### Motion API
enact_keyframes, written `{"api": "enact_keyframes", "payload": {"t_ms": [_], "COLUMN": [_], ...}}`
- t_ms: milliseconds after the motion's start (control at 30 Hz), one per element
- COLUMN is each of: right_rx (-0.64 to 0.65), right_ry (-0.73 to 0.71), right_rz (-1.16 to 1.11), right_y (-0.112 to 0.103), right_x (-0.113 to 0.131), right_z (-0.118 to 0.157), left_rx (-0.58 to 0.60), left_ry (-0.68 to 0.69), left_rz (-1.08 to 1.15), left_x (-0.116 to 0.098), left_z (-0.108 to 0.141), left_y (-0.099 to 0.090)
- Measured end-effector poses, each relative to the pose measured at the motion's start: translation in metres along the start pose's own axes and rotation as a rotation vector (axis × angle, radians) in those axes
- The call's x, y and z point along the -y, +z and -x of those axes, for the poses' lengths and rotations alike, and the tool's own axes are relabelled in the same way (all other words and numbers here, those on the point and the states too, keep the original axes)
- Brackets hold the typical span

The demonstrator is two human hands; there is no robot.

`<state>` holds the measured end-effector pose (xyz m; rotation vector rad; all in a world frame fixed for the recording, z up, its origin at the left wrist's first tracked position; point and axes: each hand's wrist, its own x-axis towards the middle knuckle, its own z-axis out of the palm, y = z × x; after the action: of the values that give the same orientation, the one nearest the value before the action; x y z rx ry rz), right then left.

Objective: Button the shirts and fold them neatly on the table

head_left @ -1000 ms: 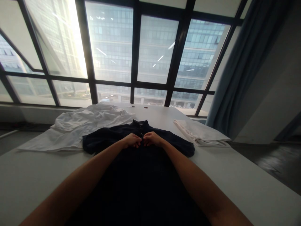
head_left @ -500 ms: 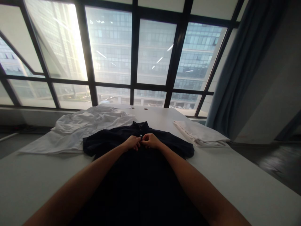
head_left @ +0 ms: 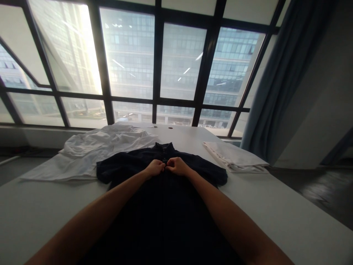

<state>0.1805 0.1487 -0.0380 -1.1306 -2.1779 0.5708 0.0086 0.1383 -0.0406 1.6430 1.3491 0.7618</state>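
Note:
A dark short-sleeved shirt (head_left: 124, 165) lies spread on the white table (head_left: 275, 198), its collar pointing toward the window. Just below the collar, both hands meet at the front opening. My left hand (head_left: 154, 168) is closed, thumb and fingers pinching the shirt's edge. My right hand (head_left: 177, 165) is closed too, fingertips pinching the fabric right beside the left thumb. The fingertips almost touch, and whatever small part sits between them is too dark and small to make out. The lower shirt blends into shadow between my forearms.
Crumpled white cloth (head_left: 91, 147) covers the table's left side, reaching the dark shirt's sleeve. A folded white cloth (head_left: 235, 158) lies to the right. Behind the table stand tall windows (head_left: 182, 62) and a blue-grey curtain (head_left: 275, 84). Two dark round spots mark the table's far end.
The fingers of my left hand have curled in more tightly. A small pale button visible between the hands before is now hard to see. The shirt lies as before.

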Motion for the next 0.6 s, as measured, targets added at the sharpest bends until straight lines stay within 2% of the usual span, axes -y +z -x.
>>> {"api": "enact_keyframes", "payload": {"t_ms": [167, 300, 400, 533, 600], "right_rx": [0.041, -0.012, -0.061, -0.115, -0.142], "right_ry": [0.000, 0.034, 0.015, -0.050, -0.066], "right_rz": [0.089, 0.101, 0.111, 0.164, 0.201], "right_y": [-0.001, 0.004, 0.008, 0.011, 0.012], "right_x": [0.005, 0.004, 0.004, 0.007, 0.008], "right_z": [0.000, 0.001, 0.003, 0.007, 0.009], "left_rx": [-0.032, -0.098, -0.154, -0.112, -0.133], "left_ry": [0.123, 0.205, 0.200, 0.156, 0.154], "left_rz": [-0.036, -0.114, -0.196, -0.306, -0.333], "left_x": [0.007, 0.012, 0.008, -0.002, -0.006], "left_z": [-0.001, -0.003, 0.000, 0.007, 0.010], "left_y": [0.003, 0.003, 0.001, -0.002, -0.002]}}
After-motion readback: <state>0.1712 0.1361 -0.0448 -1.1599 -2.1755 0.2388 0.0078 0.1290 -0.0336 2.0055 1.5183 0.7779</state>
